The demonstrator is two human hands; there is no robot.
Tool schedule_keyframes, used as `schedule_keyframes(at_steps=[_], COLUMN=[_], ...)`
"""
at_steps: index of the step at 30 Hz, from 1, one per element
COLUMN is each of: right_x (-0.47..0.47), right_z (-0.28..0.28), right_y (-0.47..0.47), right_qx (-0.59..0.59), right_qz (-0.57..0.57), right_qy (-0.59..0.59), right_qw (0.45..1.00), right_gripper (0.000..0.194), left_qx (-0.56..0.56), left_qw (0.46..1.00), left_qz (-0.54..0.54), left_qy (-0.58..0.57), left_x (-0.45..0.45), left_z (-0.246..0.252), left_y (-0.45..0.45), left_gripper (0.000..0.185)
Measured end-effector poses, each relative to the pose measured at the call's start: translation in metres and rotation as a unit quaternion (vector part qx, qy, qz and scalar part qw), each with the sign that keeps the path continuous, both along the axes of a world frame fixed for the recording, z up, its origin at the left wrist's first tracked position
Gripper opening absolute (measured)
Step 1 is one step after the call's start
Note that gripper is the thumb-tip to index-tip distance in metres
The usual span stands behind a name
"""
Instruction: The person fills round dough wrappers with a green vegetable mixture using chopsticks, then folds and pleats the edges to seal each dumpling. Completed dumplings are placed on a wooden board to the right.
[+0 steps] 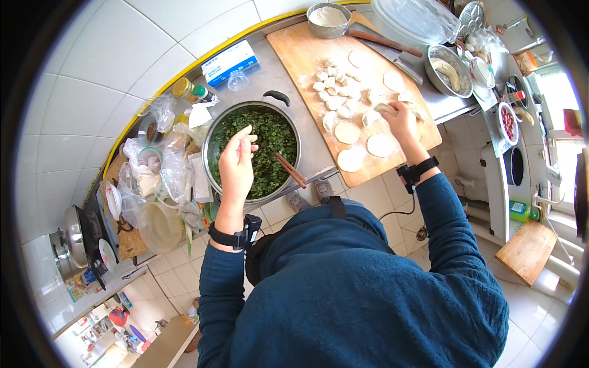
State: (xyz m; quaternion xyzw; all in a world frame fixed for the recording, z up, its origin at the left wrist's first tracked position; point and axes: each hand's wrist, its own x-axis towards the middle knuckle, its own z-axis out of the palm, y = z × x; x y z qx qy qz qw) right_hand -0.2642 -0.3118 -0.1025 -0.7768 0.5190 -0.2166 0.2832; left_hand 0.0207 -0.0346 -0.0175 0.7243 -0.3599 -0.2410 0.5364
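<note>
On the floured wooden board (294,55), my right hand (401,123) grips a pale dumpling (385,109) among other filled dumplings. Several flat round dough wrappers, including one wrapper (380,145), lie by the near edge of the board. Behind them are small lumps of dough (330,82). My left hand (238,163) hovers over a steel pot (298,138) of chopped green filling (264,124), its fingers loosely bent and nothing in them. A pair of wooden chopsticks (290,170) rests in the filling and across the pot's near rim.
A metal bowl of flour (327,17) and a cleaver (385,42) sit at the board's far end. Right of them is a steel bowl with dough (448,73). Plastic bags (172,170), seasoning jars (183,87) and a blue-white box (230,62) crowd the left counter.
</note>
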Motion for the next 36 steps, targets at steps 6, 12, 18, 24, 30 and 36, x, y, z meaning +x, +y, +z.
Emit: schedule_keyframes(at_steps=[6,12,18,24,30,36], right_x=[-0.041,-0.034,-0.025,0.016,0.125,0.161], right_z=[-0.039,-0.046,-0.022,0.061,0.097,0.087], right_y=[-0.012,0.013,0.019,0.053,0.105,0.122], right_qx=[-0.098,0.045,0.141,0.121,0.461,0.270], right_qz=[-0.049,0.082,0.127,0.244,0.301,0.386], right_qy=[0.198,0.161,0.205,0.023,-0.318,-0.141], right_qw=[0.974,0.982,0.960,0.962,0.772,0.871], right_gripper=[0.035,0.040,0.024,0.017,0.015,0.023], left_qx=[0.020,0.024,-0.001,-0.048,-0.085,-0.186], left_qw=[1.000,0.998,0.998,0.977,0.818,0.781], left_qz=[0.006,0.039,0.035,-0.006,-0.059,0.095], left_qy=[0.011,0.031,0.049,0.209,0.566,0.588], left_x=[-0.005,0.000,-0.004,-0.017,-0.024,-0.015], left_z=[-0.006,-0.008,-0.012,-0.008,-0.006,-0.026], left_y=[-0.002,-0.005,-0.004,-0.009,-0.007,0.003], left_gripper=[0.030,0.032,0.032,0.047,0.057,0.036])
